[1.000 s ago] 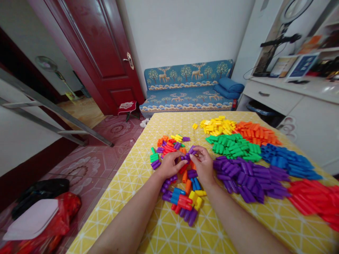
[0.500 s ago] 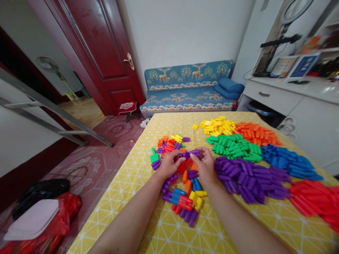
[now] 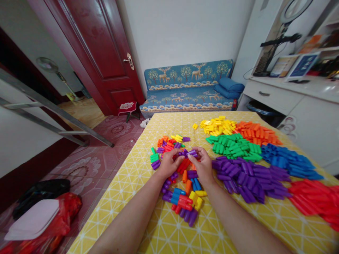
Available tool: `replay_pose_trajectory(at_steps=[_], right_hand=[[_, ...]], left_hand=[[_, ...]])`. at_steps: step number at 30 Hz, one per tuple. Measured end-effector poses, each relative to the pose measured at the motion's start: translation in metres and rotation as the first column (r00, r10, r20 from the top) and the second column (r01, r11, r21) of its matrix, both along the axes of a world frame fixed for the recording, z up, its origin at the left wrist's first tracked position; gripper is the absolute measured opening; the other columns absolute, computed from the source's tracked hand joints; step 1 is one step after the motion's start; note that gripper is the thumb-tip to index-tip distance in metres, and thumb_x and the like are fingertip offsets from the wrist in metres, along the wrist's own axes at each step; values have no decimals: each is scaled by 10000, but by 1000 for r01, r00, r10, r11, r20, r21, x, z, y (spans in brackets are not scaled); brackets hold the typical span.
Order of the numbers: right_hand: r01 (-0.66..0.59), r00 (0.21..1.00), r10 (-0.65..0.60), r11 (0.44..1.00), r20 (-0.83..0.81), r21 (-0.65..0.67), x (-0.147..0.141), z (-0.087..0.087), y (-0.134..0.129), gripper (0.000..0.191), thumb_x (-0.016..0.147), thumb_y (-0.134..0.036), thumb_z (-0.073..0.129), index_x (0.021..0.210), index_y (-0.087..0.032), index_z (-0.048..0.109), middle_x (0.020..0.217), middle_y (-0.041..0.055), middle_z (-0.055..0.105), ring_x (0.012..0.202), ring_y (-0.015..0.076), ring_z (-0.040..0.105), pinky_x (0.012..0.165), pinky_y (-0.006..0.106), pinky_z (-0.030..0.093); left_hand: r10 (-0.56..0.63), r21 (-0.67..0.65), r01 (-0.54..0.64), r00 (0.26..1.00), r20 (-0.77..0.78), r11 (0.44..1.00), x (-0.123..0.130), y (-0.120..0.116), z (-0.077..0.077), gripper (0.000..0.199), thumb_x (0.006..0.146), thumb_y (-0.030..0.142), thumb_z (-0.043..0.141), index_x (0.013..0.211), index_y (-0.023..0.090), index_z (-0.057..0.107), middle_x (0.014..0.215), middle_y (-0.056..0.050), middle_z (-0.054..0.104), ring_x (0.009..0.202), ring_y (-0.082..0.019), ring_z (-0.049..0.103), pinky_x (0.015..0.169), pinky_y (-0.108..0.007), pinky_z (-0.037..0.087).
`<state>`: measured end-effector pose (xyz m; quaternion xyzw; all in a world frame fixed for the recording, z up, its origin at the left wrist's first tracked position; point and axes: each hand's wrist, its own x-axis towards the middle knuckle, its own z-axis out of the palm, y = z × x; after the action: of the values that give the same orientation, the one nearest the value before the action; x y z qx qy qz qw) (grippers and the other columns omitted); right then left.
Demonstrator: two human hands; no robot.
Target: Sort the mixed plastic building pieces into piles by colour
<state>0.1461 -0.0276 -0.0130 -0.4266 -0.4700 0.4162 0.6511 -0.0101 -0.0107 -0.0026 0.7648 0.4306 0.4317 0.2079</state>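
My left hand (image 3: 168, 163) and my right hand (image 3: 202, 165) meet above the loose mixed cluster. Both are closed on purple bullet-shaped building blocks (image 3: 191, 153), held end to end between my fingertips. Whether the pieces are fully joined is hard to tell. Red blocks (image 3: 182, 166) lie beneath my hands, partly covered by them. Nearer to me sits a group of joined blocks in blue, red, yellow and purple, among them a red block (image 3: 185, 202). Behind my left hand are green blocks (image 3: 154, 156) and yellow blocks (image 3: 177, 138).
Sorted piles cover the right side: yellow blocks (image 3: 218, 126), orange blocks (image 3: 258, 133), green blocks (image 3: 235, 147), blue blocks (image 3: 288, 162), purple blocks (image 3: 249, 178) and red blocks (image 3: 315, 199). A yellow patterned cloth (image 3: 127, 197) covers the table. Beyond stands a blue sofa (image 3: 185, 92).
My right hand has shifted slightly left toward my left hand, bringing the purple blocks closer together. My left hand has barely moved, and the piles are unchanged.
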Motion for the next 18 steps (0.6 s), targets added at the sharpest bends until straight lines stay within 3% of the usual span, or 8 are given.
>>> replay_pose_trajectory(at_steps=[4,10,18], right_hand=[[14,997,-14,1000,74,1,0,-1,-1,252,740,-314,687,949,-206,594,882,15,642,807,178,608,763,324,483],[30,979,-52,993,198,113,-1,3,-5,162,790,-292,647,924,-210,607,947,32,635,916,197,604,846,348,475],[-19,979,-16,985,202,170,-1,7,-7,111,808,-270,637,901,-215,614,1025,42,617,1001,201,590,895,356,464]], left_hand=[[7,6,-7,1000,1,1000,0,0,0,198,843,262,611,1005,155,652,923,-61,727,836,-191,669,771,-299,513],[4,15,-4,1000,-13,1000,0,0,1,199,844,259,611,1008,157,658,924,-56,729,830,-185,670,772,-294,511],[15,30,-15,1000,1,999,-1,0,0,191,848,259,600,1002,164,659,910,-48,729,823,-182,669,755,-285,514]])
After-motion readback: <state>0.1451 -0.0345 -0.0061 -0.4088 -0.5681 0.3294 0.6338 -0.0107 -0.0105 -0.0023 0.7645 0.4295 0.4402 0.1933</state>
